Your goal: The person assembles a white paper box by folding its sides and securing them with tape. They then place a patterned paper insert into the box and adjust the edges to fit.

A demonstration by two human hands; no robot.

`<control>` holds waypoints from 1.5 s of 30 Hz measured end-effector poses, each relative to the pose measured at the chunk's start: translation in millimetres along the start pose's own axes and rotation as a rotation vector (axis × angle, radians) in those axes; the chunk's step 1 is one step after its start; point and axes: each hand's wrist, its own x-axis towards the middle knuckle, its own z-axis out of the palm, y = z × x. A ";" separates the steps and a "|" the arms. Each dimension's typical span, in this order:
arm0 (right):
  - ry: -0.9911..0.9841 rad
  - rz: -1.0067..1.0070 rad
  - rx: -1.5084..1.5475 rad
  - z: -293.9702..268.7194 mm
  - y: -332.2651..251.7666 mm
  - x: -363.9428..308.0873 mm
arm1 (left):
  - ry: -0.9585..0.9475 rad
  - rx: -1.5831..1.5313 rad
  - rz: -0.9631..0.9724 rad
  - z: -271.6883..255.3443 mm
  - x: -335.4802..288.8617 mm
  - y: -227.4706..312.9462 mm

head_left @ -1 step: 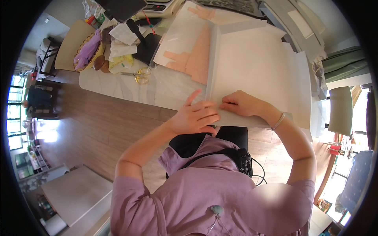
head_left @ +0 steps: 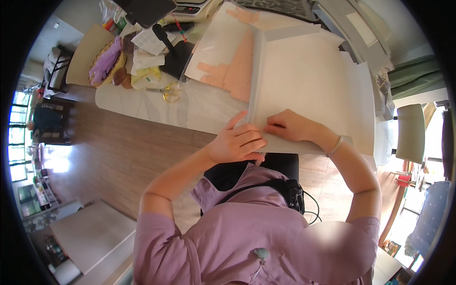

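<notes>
White paper sheet (head_left: 308, 80), large and folded, lies under our fingertips. Left hand (head_left: 237, 142) presses flat, fingers extended, beside the long folded strip (head_left: 256, 71); right hand (head_left: 289, 126) pinches its near edge. Uneven pressure could skew the crease.

A flat, dark, rectangular screen-like slab (head_left: 148, 10), unlit, lies at the far left end of the white table (head_left: 142, 107), its upper part cut off by the picture's rim. Just right of it stands a pale grey device (head_left: 192, 6) with a small display, too small to make out. Near them, crumpled white paper wrappers (head_left: 148, 51) lie heaped by a yellowish packet (head_left: 145, 77).
</notes>
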 end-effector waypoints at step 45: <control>0.338 0.187 -0.670 15.2 21.0 -163.6 | -0.751 0.240 -0.303 -5.8 59.1 19.8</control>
